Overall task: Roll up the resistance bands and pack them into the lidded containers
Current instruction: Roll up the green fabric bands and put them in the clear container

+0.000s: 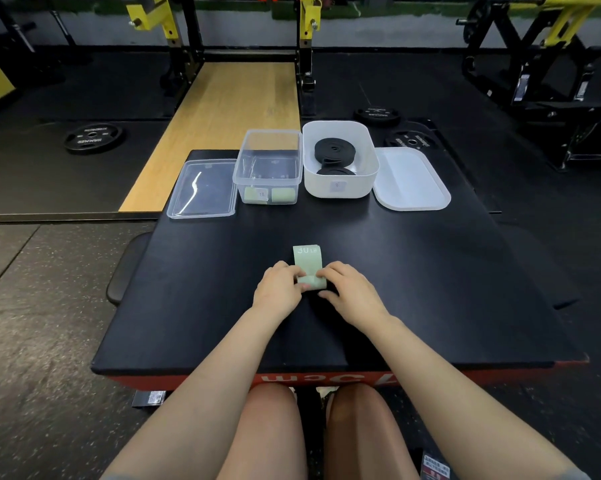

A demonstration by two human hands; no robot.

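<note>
Down at the near middle of the black table (222,289), both hands work a pale green band (307,263). The left hand (279,287) and the right hand (352,292) each curl their fingers over the band's near end, pinching the rolled part between them, while the unrolled part lies flat on the table beyond the fingertips. White print on that flat part seems to read "30 LB", though the first figure is blurred.

Beyond the band, at the table's far edge, stands a clear box (269,168) with two rolled green bands (269,195) against its near wall; a small label on that wall is too small to read. Its clear lid (203,188) lies flat just left of it. Touching or just right of the clear box stands a white box (340,159) holding coiled black bands (334,152), also with an unreadable label on its front. The white lid (411,180) lies just right of that box.

Nothing stands between the hands and the boxes. Past the table lie a wooden platform (222,126), black weight plates (93,136) on the floor marked "HAMMER", and yellow-and-black gym frames (169,26). The table's red front edge (326,377) bears large white letters, partly hidden by the arms.
</note>
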